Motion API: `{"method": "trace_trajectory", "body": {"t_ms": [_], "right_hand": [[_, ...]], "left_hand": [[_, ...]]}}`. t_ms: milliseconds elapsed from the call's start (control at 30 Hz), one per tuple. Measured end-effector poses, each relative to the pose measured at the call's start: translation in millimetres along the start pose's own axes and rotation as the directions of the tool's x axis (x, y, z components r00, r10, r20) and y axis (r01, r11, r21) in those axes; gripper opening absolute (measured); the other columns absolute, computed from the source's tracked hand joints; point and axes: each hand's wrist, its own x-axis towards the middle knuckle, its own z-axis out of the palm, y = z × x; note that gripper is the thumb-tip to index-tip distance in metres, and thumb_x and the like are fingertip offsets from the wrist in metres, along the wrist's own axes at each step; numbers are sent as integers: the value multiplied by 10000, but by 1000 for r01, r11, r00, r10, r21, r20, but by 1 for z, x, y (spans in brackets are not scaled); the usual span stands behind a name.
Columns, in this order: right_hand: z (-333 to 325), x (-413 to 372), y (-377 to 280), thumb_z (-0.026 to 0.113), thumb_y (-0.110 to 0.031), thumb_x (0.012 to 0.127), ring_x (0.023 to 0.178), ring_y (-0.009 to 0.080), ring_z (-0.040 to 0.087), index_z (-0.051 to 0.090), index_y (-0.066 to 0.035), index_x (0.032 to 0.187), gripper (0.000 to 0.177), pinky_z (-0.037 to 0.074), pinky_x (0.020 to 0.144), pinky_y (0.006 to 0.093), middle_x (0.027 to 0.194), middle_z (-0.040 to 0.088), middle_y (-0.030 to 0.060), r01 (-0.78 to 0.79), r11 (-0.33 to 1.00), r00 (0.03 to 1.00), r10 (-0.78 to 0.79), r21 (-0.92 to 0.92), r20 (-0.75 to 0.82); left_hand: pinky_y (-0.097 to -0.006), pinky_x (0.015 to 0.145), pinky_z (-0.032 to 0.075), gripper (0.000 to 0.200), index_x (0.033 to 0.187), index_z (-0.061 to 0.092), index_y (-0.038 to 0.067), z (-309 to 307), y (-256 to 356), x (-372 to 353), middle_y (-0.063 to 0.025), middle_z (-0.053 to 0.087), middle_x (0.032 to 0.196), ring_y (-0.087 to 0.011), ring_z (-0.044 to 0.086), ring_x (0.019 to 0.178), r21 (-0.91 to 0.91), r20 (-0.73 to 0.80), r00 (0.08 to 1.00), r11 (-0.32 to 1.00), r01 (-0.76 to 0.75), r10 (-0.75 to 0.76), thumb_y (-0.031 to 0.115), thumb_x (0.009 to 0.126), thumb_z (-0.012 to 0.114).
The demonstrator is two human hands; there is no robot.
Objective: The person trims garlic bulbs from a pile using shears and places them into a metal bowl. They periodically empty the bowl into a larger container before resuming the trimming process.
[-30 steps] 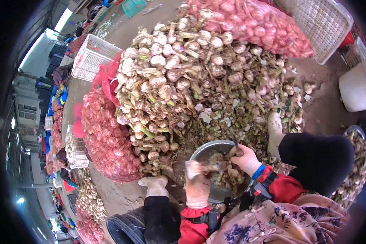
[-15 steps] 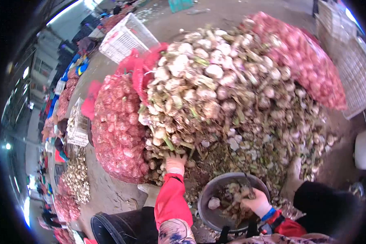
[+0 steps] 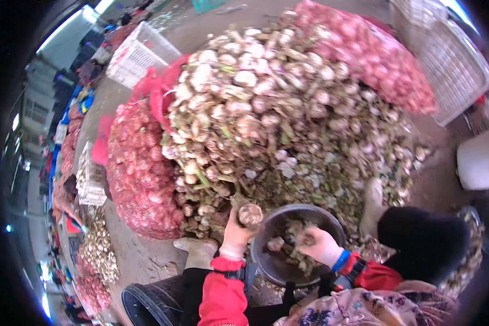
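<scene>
- Left grip [image 3: 236, 232]: fingers pinching a bulb [image 3: 251, 215], held beside the left rim of the bowl [image 3: 331, 221], near the lower edge of the pile [image 3: 288, 108].
- Right grip [image 3: 321, 247]: over the bowl, toward its right side, fingers curled by something small and dark; with the blur there, I cannot tell whether they clasp it.
- Bowl: scraps [image 3: 304, 263] inside; its far rim sits close to the pile's littered edge, so little room shows there.
- Sides: left foot [image 3: 198, 249] and right foot [image 3: 371, 209] flank the bowl, leaving a narrow space between.
- Freer room: bare floor [image 3: 152, 255] between the left sack [image 3: 141, 174] and the black bucket [image 3: 152, 299]; another strip between the pile and the white bucket [image 3: 479, 160].
- Pile: the left sack borders its left edge, the right sack [image 3: 369, 60] its far right.
- Surface: brown-grey floor, scuffed.
- Room: a large hall, windows [image 3: 35, 111] along the left, a white crate [image 3: 141, 54] behind the left sack.
</scene>
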Motion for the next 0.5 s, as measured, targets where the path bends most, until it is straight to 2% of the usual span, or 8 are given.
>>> {"method": "trace_trajectory", "body": {"t_ms": [67, 100, 200, 267, 300, 367, 433, 500], "right_hand": [[-3, -4, -8, 672, -174, 734, 828, 336, 596, 617, -58, 926, 230, 495, 723, 389, 925, 576, 132, 242, 963, 966, -251, -115, -69], [-7, -9, -21, 654, -155, 745, 836, 337, 601, 622, -73, 921, 198, 498, 717, 402, 935, 578, 135, 292, 953, 953, -297, -85, -60], [-13, -21, -34, 638, -123, 725, 844, 337, 607, 634, -90, 931, 208, 501, 724, 414, 937, 582, 133, 311, 924, 950, -308, -221, 48], [-18, -31, -45, 626, -88, 692, 844, 342, 608, 639, -100, 928, 237, 502, 725, 432, 926, 583, 131, 304, 865, 950, -242, -399, 198], [-20, -35, -46, 626, -88, 692, 844, 342, 608, 639, -100, 928, 237, 502, 725, 432, 926, 583, 131, 299, 870, 952, -241, -393, 190], [-24, -42, -46, 634, -77, 662, 837, 348, 606, 633, -90, 916, 254, 500, 720, 441, 905, 578, 138, 311, 851, 945, -231, -424, 230], [-26, -46, -40, 639, -78, 653, 843, 350, 603, 626, -76, 903, 250, 498, 719, 442, 893, 571, 151, 340, 844, 938, -276, -415, 208], [-27, -44, -28, 637, -78, 655, 854, 353, 601, 628, -70, 907, 252, 496, 726, 439, 895, 571, 154, 357, 802, 934, -297, -478, 199]], "left_hand": [[-309, 905, 460, 920, 1337, 341, 25, 8, 19, -37, -99, 558, 1171, -173, 560, 1046, 63, 89, 995, 997, -48, 43, 113, 576, 850], [-325, 907, 459, 924, 1338, 337, 33, 18, 9, -48, -95, 549, 1174, -184, 553, 1056, -194, 131, 987, 979, -68, 95, 113, 578, 857], [-348, 921, 457, 867, 1346, 325, 41, 37, 28, -88, -113, 552, 1183, -211, 558, 1068, -343, 183, 983, 937, 62, 2, 59, 633, 818], [-388, 898, 509, 524, 1318, 353, 52, 48, 47, -109, -132, 554, 1170, -244, 579, 1052, -571, 246, 961, 820, 40, 125, 19, 847, 579], [-388, 898, 509, 524, 1318, 353, 52, 51, 52, -114, -132, 554, 1170, -244, 579, 1052, -564, 256, 959, 825, 44, 124, 19, 847, 579], [-400, 880, 521, 501, 1303, 360, 50, 56, 65, -119, -141, 561, 1132, -252, 586, 1030, -855, 335, 934, 377, 355, -120, 98, 861, 593], [-407, 846, 534, 461, 1283, 371, 54, 66, 69, -129, -142, 564, 1116, -257, 598, 993, -836, 323, 926, 401, 375, -194, 203, 893, 566], [-400, 850, 526, 376, 1231, 424, 96, 71, 50, -138, -148, 562, 1158, -252, 592, 1001, -661, 212, 977, 742, 114, 38, 79, 876, 547]]}}
